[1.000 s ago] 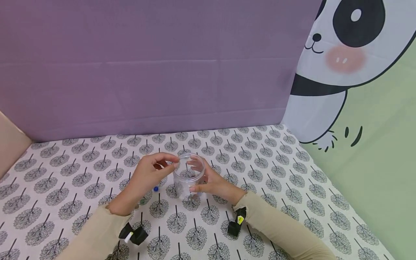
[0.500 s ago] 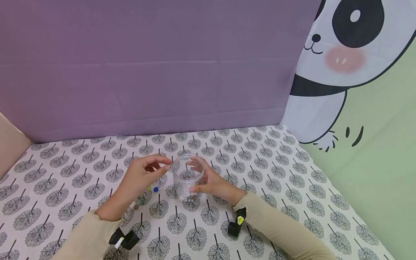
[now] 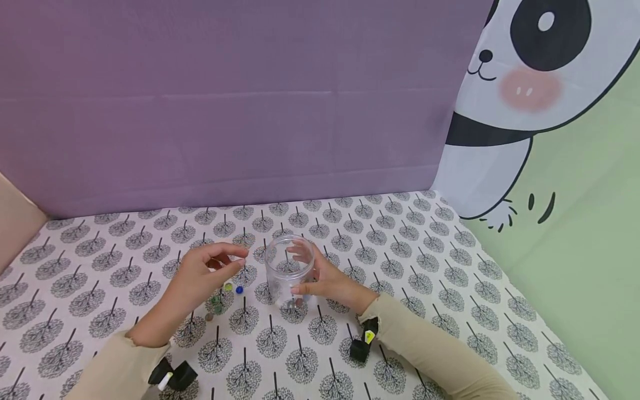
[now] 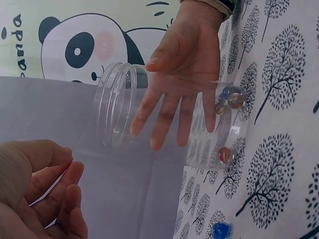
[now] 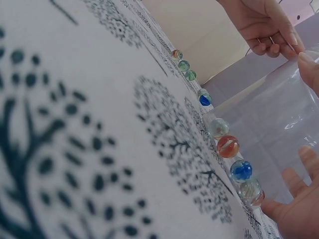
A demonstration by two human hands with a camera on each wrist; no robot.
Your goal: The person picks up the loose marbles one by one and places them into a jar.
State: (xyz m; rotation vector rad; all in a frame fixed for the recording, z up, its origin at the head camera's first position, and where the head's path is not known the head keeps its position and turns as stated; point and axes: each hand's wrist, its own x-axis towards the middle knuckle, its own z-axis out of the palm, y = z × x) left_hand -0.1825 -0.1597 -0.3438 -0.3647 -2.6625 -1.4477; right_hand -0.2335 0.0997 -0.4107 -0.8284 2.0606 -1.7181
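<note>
A clear jar [image 3: 278,286] with a threaded rim stands upright, its mouth uncovered. My right hand [image 3: 334,282] holds it from the right, thumb on the near side and fingers spread behind the wall. Several glass marbles [image 5: 241,170] lie at the jar's bottom, blue, red-orange and clear among them. To the left of the jar, my left hand [image 3: 202,272] hovers over the cloth, fingers loosely bent, thumb and index tips close together; nothing shows between them. Beneath it lie a blue marble [image 3: 239,289], a yellow-green marble [image 3: 228,287], green marbles [image 3: 216,303] and a brownish marble [image 3: 209,317].
A white cloth [image 3: 320,369] printed with dark trees covers the table. Behind it hangs a purple backdrop [image 3: 225,111], with a panda-print sheet [image 3: 555,166] on the right. Both forearms wear beige sleeves and black wrist devices.
My left hand has moved away from the jar's rim, left and slightly toward me, uncovering the yellow-green, green and brownish marbles. My right hand and the jar have stayed in place.
</note>
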